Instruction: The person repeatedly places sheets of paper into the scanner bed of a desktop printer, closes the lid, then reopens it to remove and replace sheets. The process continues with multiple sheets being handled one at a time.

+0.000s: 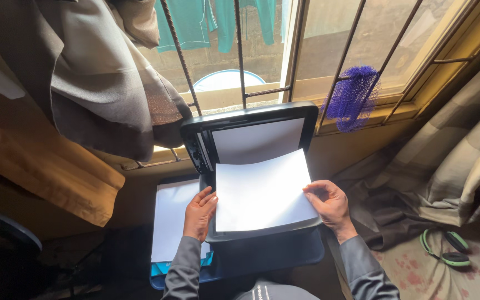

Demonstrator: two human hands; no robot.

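Note:
A stack of white paper sheets [262, 191] lies flat over a dark printer [251, 125] whose lid stands raised below the window. My left hand [200, 214] grips the stack's left edge, thumb on top. My right hand [329, 203] holds the right edge, fingers curled over the corner. Both sleeves are grey. The printer's glass bed is mostly hidden under the paper.
Another pile of white paper [172, 219] lies on a blue surface left of the printer. Grey curtains [101, 72] hang at upper left, more cloth at right. A purple mesh sponge [354, 97] hangs on the window bars. Green-soled sandals [445, 247] lie on the floor at right.

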